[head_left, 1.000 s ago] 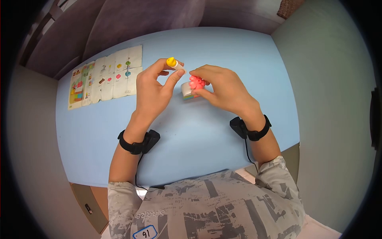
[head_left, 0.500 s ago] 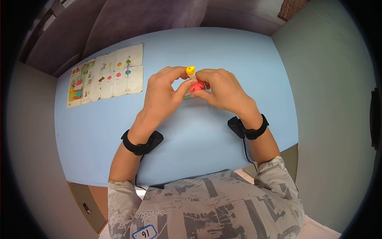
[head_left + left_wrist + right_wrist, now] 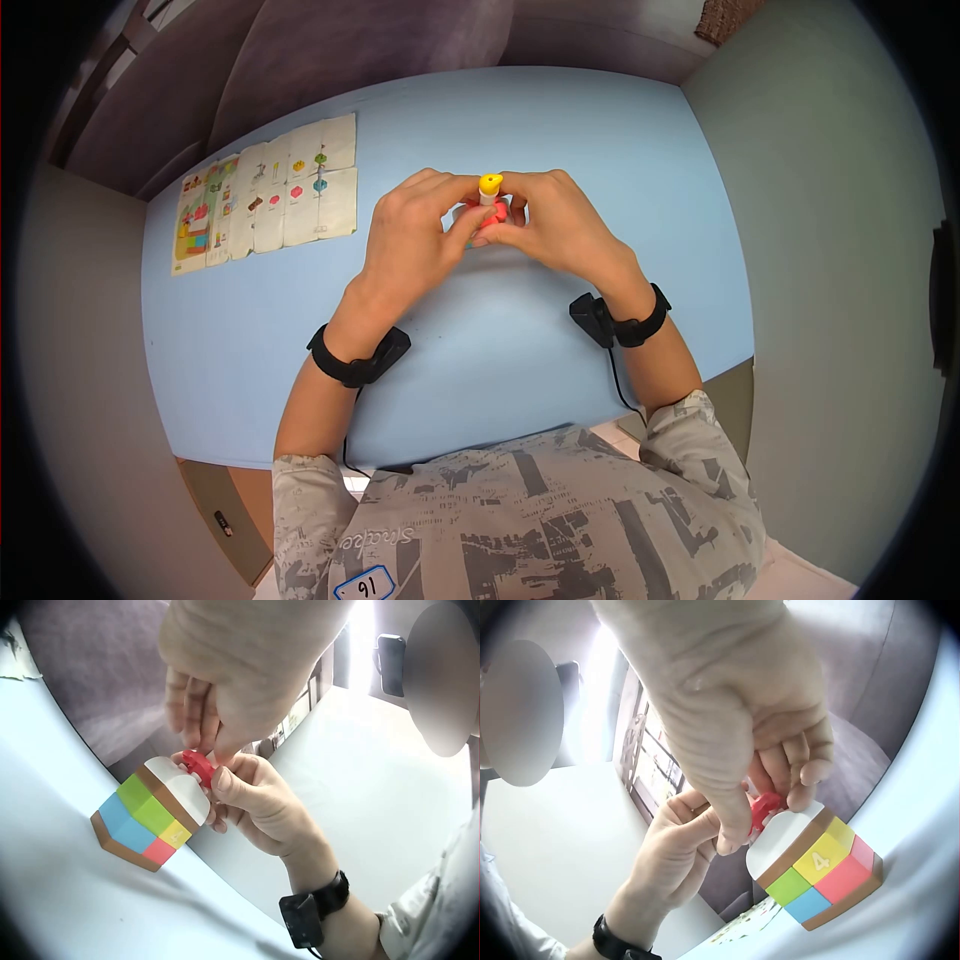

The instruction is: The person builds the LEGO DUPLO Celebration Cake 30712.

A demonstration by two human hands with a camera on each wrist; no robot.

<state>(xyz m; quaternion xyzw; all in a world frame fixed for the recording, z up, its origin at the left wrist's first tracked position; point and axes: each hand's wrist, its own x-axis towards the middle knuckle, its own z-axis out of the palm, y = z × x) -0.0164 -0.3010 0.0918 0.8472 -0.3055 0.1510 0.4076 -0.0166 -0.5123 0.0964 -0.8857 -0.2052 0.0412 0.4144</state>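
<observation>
A candle piece with a yellow flame-shaped top (image 3: 490,184) and white stem stands upright over a red flower-like piece (image 3: 497,212). My left hand (image 3: 415,230) pinches the candle's stem between thumb and fingers. The red piece (image 3: 766,810) is gripped by my right hand (image 3: 570,225), thumb on the near side. Directly below, a block cake (image 3: 146,817) with a white top layer, brown bands and green, blue, yellow and red blocks rests on the table. In the right wrist view the cake (image 3: 829,866) shows a "4" on its yellow block. Fingers hide where candle and red piece meet.
A creased picture sheet (image 3: 265,195) lies on the blue table (image 3: 480,370) at the back left. Grey panels flank the table on both sides, and purple-grey upholstery stands behind its far edge.
My left hand has moved right with the candle, from beside the red piece to right over it. My right hand has stayed nearly in place, still gripping the red piece.
</observation>
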